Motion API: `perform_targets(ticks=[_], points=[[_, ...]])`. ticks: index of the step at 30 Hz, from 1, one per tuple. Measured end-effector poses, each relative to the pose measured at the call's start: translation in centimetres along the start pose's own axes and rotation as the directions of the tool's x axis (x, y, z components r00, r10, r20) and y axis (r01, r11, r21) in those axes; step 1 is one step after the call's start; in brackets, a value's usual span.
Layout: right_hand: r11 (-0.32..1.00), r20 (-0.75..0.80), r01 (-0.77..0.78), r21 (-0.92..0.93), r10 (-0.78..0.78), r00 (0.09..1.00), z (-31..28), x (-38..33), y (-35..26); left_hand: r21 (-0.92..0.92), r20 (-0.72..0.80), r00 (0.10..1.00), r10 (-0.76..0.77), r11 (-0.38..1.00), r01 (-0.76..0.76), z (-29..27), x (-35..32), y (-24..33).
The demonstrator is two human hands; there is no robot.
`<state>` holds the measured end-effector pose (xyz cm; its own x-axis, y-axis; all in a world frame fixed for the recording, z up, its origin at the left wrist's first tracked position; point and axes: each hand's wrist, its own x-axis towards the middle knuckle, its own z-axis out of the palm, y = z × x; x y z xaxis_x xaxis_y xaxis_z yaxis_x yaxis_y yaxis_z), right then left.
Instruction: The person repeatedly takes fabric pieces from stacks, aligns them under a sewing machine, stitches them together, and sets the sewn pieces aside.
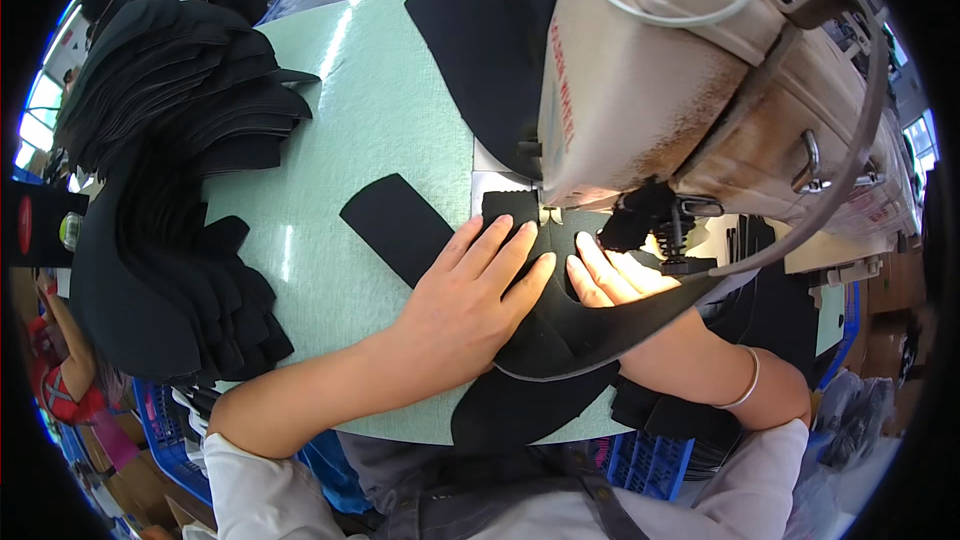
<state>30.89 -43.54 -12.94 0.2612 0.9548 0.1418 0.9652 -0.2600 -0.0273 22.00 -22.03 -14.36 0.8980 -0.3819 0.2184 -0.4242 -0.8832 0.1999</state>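
At sewing machine's (640, 90) head, on pale green table (350, 140), lies curved black panel (565, 340). Step, I judge: feeding or lining up its edge for stitching. Left hand (455, 295) open, fingers spread flat at panel's left side. Right hand (630, 282): fingers extended, thumb hidden; whether pinching, I cannot tell. Next move likely calls for 2 hands steering curve evenly. Panel bows toward near table edge; long axis sweeps left to right, right end rising away.
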Motion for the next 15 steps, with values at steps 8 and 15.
perform_targets(ticks=[8,15], points=[[0.977,0.197,-0.103,0.189,0.065,0.978,-0.3,0.3,1.4,-0.031,-0.112,0.991,0.068,0.997,-0.072,0.3,0.1,-0.9],[0.976,-0.022,0.109,0.188,-0.107,0.994,-1.1,0.1,2.8,0.058,0.078,0.989,0.128,0.989,-0.133,-2.7,0.1,-0.6]])
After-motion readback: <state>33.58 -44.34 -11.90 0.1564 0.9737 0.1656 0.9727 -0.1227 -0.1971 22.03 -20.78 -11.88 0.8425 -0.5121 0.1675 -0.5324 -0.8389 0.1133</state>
